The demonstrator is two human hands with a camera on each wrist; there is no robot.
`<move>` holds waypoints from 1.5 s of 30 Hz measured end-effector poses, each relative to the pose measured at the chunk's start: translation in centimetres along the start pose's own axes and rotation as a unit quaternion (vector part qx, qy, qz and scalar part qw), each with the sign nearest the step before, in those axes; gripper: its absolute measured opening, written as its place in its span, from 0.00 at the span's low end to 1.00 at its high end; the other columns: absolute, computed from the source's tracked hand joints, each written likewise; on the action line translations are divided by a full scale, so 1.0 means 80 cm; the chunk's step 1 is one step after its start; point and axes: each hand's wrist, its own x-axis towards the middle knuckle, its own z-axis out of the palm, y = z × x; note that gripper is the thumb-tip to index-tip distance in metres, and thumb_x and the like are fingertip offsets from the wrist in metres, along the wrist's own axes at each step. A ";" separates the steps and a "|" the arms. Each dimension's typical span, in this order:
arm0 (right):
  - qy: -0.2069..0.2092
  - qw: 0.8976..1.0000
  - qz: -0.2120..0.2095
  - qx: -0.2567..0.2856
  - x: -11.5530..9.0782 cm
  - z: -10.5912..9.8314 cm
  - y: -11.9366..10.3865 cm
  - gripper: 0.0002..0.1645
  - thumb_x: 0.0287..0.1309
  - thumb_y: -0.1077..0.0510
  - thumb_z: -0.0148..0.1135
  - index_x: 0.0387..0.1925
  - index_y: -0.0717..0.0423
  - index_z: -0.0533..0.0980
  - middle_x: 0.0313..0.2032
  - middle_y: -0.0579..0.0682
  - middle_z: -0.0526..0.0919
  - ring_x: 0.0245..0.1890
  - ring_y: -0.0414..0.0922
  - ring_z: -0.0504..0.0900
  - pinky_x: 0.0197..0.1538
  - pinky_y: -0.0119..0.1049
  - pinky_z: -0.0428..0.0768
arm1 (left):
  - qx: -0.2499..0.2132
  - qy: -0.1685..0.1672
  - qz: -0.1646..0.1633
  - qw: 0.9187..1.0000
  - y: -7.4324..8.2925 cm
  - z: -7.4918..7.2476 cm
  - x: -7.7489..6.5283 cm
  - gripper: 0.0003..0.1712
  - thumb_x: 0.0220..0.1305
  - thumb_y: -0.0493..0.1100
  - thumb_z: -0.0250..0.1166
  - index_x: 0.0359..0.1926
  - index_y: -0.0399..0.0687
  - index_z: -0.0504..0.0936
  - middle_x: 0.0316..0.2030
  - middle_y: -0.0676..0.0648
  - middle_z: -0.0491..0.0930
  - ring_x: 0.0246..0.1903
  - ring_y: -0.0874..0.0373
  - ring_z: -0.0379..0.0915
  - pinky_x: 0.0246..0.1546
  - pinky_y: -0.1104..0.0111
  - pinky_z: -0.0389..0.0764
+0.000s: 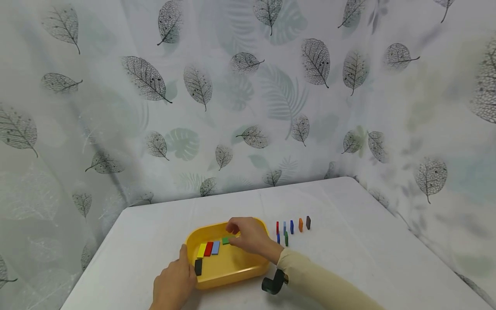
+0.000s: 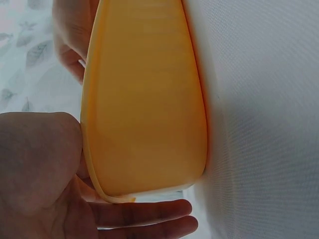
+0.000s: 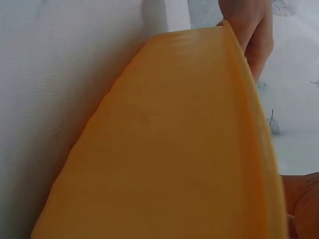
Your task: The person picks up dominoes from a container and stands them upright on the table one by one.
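Green block [image 1: 225, 240] in the yellow tray [image 1: 228, 280], at my right hand [image 1: 249, 236]

My right thumb is beside the block, fingers bent; I cannot tell whether they pinch it. Its visible end points left; the rest is hidden. My left hand [image 1: 176, 275] grips the tray's left rim; the left wrist view shows two straight fingers outside it. Only the head view shows inside: black block [image 1: 198, 267] at the left wall, then yellow block [image 1: 201, 250], red block [image 1: 208, 249] and light-blue block [image 1: 215, 247], long axes near to far. Open tray floor lies nearer me. Past the right edge, seven upright blocks [image 1: 300, 224] stand.
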 end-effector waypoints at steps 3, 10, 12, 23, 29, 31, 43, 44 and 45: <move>-0.013 1.000 0.010 -0.011 0.005 0.006 0.001 0.13 0.58 0.64 0.74 0.44 0.59 0.83 0.40 0.49 0.86 0.42 0.45 0.82 0.50 0.33 0.80 | 0.003 0.001 -0.001 1.000 0.001 0.000 0.002 0.37 0.72 0.41 0.55 0.75 0.25 0.56 0.23 0.47 0.72 0.19 0.52 0.68 0.22 0.63 0.74; -0.053 0.996 0.054 -0.040 0.017 0.019 0.007 0.13 0.58 0.62 0.76 0.45 0.56 0.85 0.41 0.48 0.85 0.38 0.41 0.78 0.47 0.32 0.80 | 0.001 0.006 0.002 1.000 0.000 0.001 0.003 0.37 0.72 0.41 0.55 0.74 0.25 0.57 0.22 0.47 0.71 0.18 0.53 0.68 0.22 0.63 0.74; -0.066 0.995 0.064 -0.049 0.019 0.023 0.009 0.13 0.57 0.62 0.76 0.45 0.56 0.85 0.40 0.47 0.85 0.37 0.40 0.77 0.47 0.32 0.80 | 0.001 0.006 0.001 1.000 0.000 0.002 0.002 0.37 0.72 0.41 0.55 0.74 0.25 0.57 0.21 0.47 0.70 0.18 0.52 0.68 0.22 0.62 0.74; -0.115 0.987 0.051 -0.099 0.019 0.037 0.015 0.13 0.57 0.65 0.75 0.45 0.55 0.86 0.38 0.42 0.83 0.38 0.39 0.75 0.52 0.34 0.79 | 0.007 0.001 -0.004 1.000 0.003 0.005 0.001 0.37 0.72 0.40 0.56 0.74 0.25 0.57 0.21 0.46 0.69 0.18 0.52 0.68 0.24 0.61 0.76; -0.114 0.987 0.070 -0.089 0.019 0.039 0.018 0.11 0.58 0.64 0.76 0.43 0.58 0.86 0.34 0.42 0.79 0.35 0.41 0.74 0.46 0.32 0.78 | 0.005 0.004 0.002 1.000 0.002 0.002 0.001 0.36 0.72 0.40 0.55 0.73 0.25 0.57 0.26 0.45 0.75 0.20 0.52 0.69 0.24 0.60 0.77; -0.113 0.987 0.078 -0.081 0.018 0.039 0.020 0.09 0.59 0.63 0.76 0.41 0.58 0.85 0.31 0.42 0.78 0.34 0.41 0.74 0.44 0.31 0.78 | 0.005 0.002 0.002 1.000 0.002 0.001 0.001 0.36 0.72 0.40 0.55 0.73 0.25 0.57 0.27 0.44 0.77 0.20 0.51 0.69 0.25 0.59 0.77; -0.084 0.991 0.030 -0.102 0.016 0.044 0.022 0.10 0.64 0.56 0.74 0.32 0.51 0.79 0.24 0.42 0.73 0.25 0.38 0.72 0.31 0.29 0.72 | 0.002 0.001 0.005 1.000 -0.001 0.002 0.005 0.36 0.72 0.40 0.56 0.73 0.24 0.57 0.33 0.40 0.81 0.21 0.52 0.70 0.26 0.58 0.79; -0.084 0.991 0.031 -0.101 0.017 0.044 0.021 0.10 0.63 0.57 0.74 0.32 0.51 0.78 0.24 0.42 0.73 0.26 0.38 0.72 0.31 0.29 0.72 | 0.001 0.000 0.005 1.000 -0.001 0.002 0.005 0.36 0.72 0.40 0.56 0.73 0.24 0.57 0.32 0.40 0.80 0.21 0.52 0.70 0.26 0.59 0.79; -0.084 0.991 0.029 -0.104 0.016 0.044 0.020 0.10 0.63 0.57 0.74 0.33 0.51 0.78 0.25 0.42 0.73 0.26 0.38 0.72 0.31 0.29 0.73 | 0.000 0.000 0.006 1.000 -0.001 0.002 0.005 0.36 0.72 0.40 0.56 0.73 0.24 0.57 0.32 0.41 0.80 0.21 0.52 0.70 0.26 0.59 0.79</move>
